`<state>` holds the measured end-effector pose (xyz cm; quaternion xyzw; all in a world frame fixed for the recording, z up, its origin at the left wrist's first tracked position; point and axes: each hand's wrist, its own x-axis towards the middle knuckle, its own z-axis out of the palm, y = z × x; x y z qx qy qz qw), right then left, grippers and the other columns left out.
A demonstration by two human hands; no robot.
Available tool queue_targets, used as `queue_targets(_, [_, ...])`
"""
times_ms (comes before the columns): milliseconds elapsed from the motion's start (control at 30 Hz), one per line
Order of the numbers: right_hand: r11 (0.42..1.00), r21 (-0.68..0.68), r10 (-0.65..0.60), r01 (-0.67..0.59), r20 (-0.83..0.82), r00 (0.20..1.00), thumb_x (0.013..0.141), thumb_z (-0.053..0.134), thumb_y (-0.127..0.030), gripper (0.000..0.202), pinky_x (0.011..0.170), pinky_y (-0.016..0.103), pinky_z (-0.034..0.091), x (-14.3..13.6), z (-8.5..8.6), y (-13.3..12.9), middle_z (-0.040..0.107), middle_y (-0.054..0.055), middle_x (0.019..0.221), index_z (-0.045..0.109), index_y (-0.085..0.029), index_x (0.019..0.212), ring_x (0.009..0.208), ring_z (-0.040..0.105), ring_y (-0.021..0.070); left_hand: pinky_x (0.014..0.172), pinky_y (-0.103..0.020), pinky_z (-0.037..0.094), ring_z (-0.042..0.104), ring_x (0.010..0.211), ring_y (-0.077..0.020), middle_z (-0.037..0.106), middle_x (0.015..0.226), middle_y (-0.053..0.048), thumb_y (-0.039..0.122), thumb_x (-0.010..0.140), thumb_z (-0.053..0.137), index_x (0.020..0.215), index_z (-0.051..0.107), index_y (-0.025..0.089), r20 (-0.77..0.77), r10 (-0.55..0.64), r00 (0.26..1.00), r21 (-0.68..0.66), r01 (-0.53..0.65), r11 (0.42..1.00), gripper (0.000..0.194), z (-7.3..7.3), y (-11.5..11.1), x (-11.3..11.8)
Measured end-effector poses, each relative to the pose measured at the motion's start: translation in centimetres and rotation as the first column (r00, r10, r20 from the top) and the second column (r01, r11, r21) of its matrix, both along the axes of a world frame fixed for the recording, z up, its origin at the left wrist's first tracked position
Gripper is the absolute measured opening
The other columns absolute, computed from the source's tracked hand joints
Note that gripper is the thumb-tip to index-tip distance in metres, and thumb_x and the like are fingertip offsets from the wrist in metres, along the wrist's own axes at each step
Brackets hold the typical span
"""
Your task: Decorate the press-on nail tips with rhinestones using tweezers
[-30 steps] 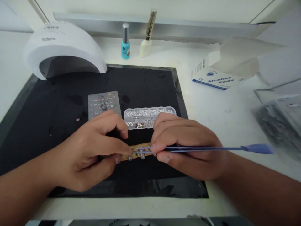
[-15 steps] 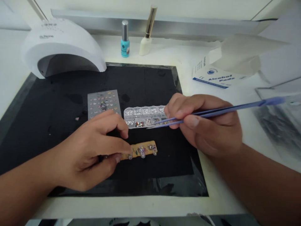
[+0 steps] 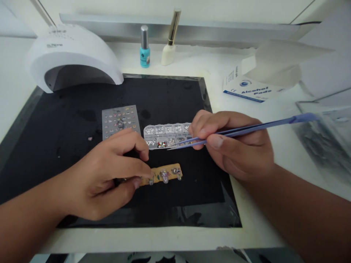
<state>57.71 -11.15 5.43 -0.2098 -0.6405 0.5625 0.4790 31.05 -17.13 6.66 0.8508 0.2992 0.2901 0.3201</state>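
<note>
My left hand (image 3: 112,175) is closed, thumb and index finger pinching the left end of a yellowish strip (image 3: 171,171) that carries several clear, decorated false nails (image 3: 165,176). The fingers cover part of that strip. In my right hand (image 3: 233,142) I grip purple tweezers (image 3: 246,129), their thin tips pointing left, close to the front edge of a clear rhinestone case (image 3: 170,129). The tips look slightly apart; whether anything sits between them is too small to tell. The case's compartments hold tiny stones, and my right fingers hide its right end. A nail sticker sheet (image 3: 120,118) lies behind my left hand.
A white nail lamp (image 3: 76,51) stands at the back left on the black mat (image 3: 170,98). Behind the mat are a turquoise polish bottle (image 3: 144,54) and a cream one (image 3: 168,54). An alcohol pads box (image 3: 249,87) stands at the right. One small charm (image 3: 90,138) lies left.
My right hand and the tweezers have shifted slightly left. The left hand keeps its hold on the strip, and the whole view has moved a little.
</note>
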Motion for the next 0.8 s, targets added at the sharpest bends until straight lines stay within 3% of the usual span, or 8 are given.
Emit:
queue_targets(167, [1.0, 0.014, 0.0, 0.0, -0.014, 1.0, 0.092, 0.078, -0.028, 0.008, 0.063, 0.03, 0.046, -0.03, -0.08, 0.08, 0.064, 0.0, 0.069, 0.078, -0.019, 0.09, 0.068, 0.061, 0.0141, 0.075, -0.027, 0.048, 0.055, 0.09, -0.0125, 0.055, 0.105, -0.001, 0.002, 0.086, 0.053, 0.101, 0.069, 0.02, 0.063, 0.044, 0.997, 0.025, -0.046, 0.999, 0.027, -0.07, -0.06, -0.12])
queue_targets(367, [1.0, 0.012, -0.004, 0.004, -0.02, 1.0, 0.091, 0.078, -0.026, 0.008, 0.063, 0.029, 0.046, -0.02, -0.06, 0.02, 0.065, 0.0, 0.07, 0.078, -0.019, 0.09, 0.068, 0.061, 0.0135, 0.078, -0.03, 0.048, 0.055, 0.096, -0.0154, 0.054, 0.109, -0.003, 0.002, 0.086, 0.053, 0.107, 0.07, 0.023, 0.01, 0.025, 1.0, 0.001, -0.025, 1.0, 0.033, -0.05, -0.16, 0.14])
queue_targets(800, [1.0, 0.012, -0.012, 0.012, -0.003, 1.0, 0.09, 0.079, -0.027, 0.008, 0.062, 0.029, 0.046, 0.0, -0.12, -0.08, 0.065, 0.0, 0.068, 0.078, -0.019, 0.089, 0.067, 0.061, 0.0133, 0.08, -0.029, 0.047, 0.055, 0.094, -0.0144, 0.056, 0.108, -0.002, 0.001, 0.087, 0.053, 0.102, 0.07, 0.022, -0.015, 0.014, 1.0, -0.003, -0.014, 1.0, 0.031, -0.04, -0.03, 0.4])
